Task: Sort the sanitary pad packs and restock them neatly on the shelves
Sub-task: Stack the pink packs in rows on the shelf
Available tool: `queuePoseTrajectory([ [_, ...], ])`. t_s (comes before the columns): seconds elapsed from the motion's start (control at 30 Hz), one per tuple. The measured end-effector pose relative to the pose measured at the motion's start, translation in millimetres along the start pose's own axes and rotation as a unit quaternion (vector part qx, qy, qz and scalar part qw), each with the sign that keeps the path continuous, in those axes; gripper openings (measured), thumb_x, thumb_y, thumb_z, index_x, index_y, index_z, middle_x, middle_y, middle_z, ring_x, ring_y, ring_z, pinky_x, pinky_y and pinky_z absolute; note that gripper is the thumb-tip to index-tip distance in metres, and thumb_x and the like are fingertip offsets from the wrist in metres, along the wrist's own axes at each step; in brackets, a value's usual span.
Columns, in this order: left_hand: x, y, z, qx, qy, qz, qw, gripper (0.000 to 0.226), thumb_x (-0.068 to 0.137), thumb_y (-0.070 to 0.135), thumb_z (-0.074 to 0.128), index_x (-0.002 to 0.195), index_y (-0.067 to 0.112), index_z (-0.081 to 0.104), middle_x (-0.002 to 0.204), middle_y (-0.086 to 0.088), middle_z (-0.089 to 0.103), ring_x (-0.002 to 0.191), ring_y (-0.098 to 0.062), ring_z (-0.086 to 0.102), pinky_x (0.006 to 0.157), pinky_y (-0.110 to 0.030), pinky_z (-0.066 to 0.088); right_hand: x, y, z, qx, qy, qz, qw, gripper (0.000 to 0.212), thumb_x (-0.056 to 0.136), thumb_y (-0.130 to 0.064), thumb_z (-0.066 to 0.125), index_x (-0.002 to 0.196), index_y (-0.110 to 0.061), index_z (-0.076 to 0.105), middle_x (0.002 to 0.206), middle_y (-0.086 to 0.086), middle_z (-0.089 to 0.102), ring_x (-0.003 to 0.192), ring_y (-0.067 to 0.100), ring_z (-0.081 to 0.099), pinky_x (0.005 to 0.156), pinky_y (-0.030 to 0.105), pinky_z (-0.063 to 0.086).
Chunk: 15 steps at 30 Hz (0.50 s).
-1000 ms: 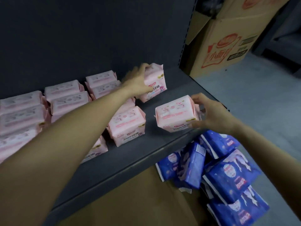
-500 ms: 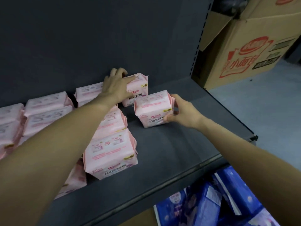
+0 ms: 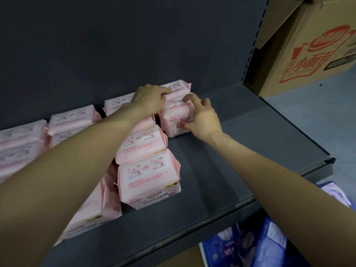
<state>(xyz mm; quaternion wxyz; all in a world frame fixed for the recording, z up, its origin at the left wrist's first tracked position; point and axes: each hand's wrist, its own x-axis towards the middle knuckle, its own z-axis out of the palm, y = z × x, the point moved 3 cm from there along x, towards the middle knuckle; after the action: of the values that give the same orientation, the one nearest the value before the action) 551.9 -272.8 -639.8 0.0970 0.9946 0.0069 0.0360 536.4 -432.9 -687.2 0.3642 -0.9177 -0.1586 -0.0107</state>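
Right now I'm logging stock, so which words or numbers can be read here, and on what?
"245mm": pink pack under the right hand.
"100%", characters after it blurred: front pink pack.
"小面包": cardboard box.
Other pack print and blue packs: too blurred to read.

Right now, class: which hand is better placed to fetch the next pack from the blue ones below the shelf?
Right. The right hand works on the shelf's open right side, directly above the blue packs; the left hand reaches across the pink rows.
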Motion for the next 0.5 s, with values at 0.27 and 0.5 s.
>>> queuePoseTrajectory([
  [0.27,-38,23,-16,-0.107,-0.024,-0.016,0.994,0.04,0.099,0.026,0.041,0.138,0.023,0.047,0.144,0.002,0.047,0.131,-0.019,0.043,0.105,-0.029,0.034,-27,-3,-24,0.021,0.017,-0.013,1.0,0.067,0.084,-0.025,0.069,0.139,-0.022,0.032,0.132,0.008,0.038,0.111,0.028,0.052,0.085,0.032,0.043],
  [0.5,-150,78,-38,-0.172,0.161,0.094,0.967,0.022,0.091,0.031,0.052,0.108,0.033,0.066,0.09,0.021,0.066,0.088,-0.005,0.063,0.076,-0.032,0.051,-129,-9,-81,0.006,0.023,-0.084,0.996,0.034,0.089,-0.025,0.062,0.121,-0.019,0.054,0.114,-0.005,0.062,0.104,0.004,0.055,0.089,0.028,0.045],
])
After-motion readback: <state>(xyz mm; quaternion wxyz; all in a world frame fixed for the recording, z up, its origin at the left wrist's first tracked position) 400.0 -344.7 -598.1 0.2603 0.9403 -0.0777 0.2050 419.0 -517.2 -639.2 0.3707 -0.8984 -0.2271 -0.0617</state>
